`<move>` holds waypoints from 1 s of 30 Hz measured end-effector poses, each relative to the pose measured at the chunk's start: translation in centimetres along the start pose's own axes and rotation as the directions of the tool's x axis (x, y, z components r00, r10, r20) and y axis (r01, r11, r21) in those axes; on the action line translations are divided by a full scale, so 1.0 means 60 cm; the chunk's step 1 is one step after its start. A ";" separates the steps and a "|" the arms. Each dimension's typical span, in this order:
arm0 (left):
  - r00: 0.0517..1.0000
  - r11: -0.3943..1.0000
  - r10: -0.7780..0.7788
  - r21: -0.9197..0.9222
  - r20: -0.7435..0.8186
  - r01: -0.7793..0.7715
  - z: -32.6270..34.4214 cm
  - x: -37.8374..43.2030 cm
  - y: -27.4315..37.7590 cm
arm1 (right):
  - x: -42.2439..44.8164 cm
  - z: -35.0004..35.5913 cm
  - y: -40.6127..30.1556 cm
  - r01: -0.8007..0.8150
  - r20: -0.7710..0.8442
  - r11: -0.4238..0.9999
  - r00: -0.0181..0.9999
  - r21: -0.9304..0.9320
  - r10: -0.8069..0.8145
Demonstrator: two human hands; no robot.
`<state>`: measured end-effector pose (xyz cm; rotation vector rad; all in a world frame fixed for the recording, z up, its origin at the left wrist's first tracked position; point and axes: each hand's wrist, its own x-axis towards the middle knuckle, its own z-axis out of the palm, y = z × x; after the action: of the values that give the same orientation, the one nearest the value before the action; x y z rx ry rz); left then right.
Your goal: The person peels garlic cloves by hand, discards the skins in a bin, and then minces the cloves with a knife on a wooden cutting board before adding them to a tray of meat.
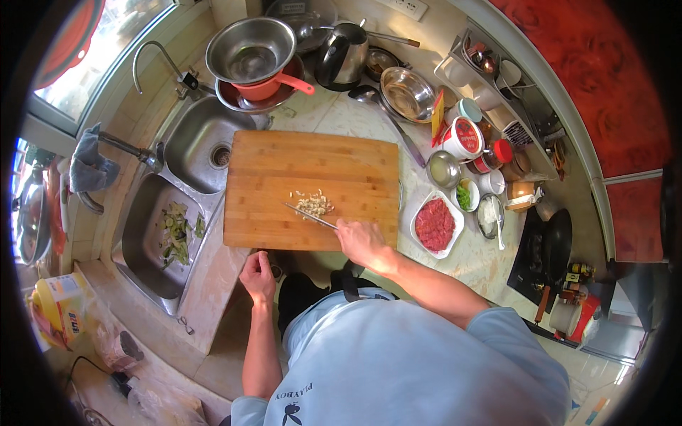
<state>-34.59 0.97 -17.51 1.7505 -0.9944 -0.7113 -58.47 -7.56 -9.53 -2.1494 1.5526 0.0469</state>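
My right hand [362, 242] grips the handle of a kitchen knife [310, 215] over the near part of a wooden cutting board [314, 160]. The narrow blade edge shows beside a small pile of chopped pale pieces, perhaps garlic [314, 204]. My left hand [259, 274] is beside the board's near left corner, below its edge, with its fingers curled and nothing visible in them. Right of the board stands a white dish of raw minced meat [435, 224], near a small bowl of chopped greens [463, 197] and a bowl of white powder with a spoon [488, 215].
A double steel sink [154, 250] lies left, with vegetable scraps [178, 231] in the near basin. Steel bowls [250, 50] and an electric kettle [341, 58] stand behind the board. A ladle [397, 125], tubs and jars line the right side; a black wok [557, 245] sits farther right.
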 end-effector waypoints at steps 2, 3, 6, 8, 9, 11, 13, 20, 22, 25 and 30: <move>1.000 1.000 -0.022 -0.018 -0.008 0.022 0.000 -0.002 -0.012 | -0.003 0.004 0.001 0.004 0.019 1.000 1.000 -0.018 -0.004; 1.000 1.000 -0.017 -0.009 -0.005 0.017 0.000 -0.002 -0.007 | -0.003 0.006 0.001 0.001 0.025 1.000 1.000 -0.019 -0.001; 1.000 1.000 -0.005 0.012 0.007 0.005 0.001 -0.001 0.005 | -0.008 -0.001 -0.002 -0.013 0.041 1.000 0.999 -0.023 0.014; 1.000 1.000 0.000 0.020 0.017 -0.001 -0.001 -0.002 0.001 | -0.009 0.000 -0.002 0.005 0.037 1.000 0.999 -0.027 -0.004; 1.000 1.000 0.000 0.008 0.010 0.000 0.000 -0.003 -0.002 | -0.008 0.003 -0.001 0.025 0.028 0.999 0.999 -0.033 -0.024; 1.000 1.000 -0.002 -0.016 -0.003 0.002 0.002 -0.002 -0.008 | -0.009 0.004 0.002 0.041 0.019 0.999 0.999 -0.036 -0.041; 1.000 1.000 -0.008 -0.020 -0.001 0.008 0.003 -0.001 -0.006 | -0.012 -0.008 -0.007 0.039 0.022 0.999 0.999 -0.025 -0.038; 1.000 1.000 0.001 -0.022 -0.006 -0.001 0.008 -0.005 -0.005 | -0.015 0.002 0.005 0.042 0.022 0.998 0.999 -0.043 -0.041; 1.000 1.000 -0.010 -0.024 0.002 0.010 0.007 -0.007 -0.008 | -0.016 -0.004 0.004 0.022 0.023 0.999 1.000 -0.029 -0.021; 1.000 1.000 -0.015 -0.028 0.016 0.015 0.011 -0.007 -0.003 | -0.011 -0.005 0.012 0.036 -0.004 0.999 0.999 -0.024 -0.036; 1.000 0.999 0.021 -0.045 0.022 -0.020 0.028 0.001 0.007 | 0.004 -0.018 0.020 -0.038 -0.009 0.999 0.999 -0.008 0.038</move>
<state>-36.04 0.07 -17.72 1.6947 -1.0031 -0.7366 -59.73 -8.48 -9.06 -2.1291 1.6013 0.0565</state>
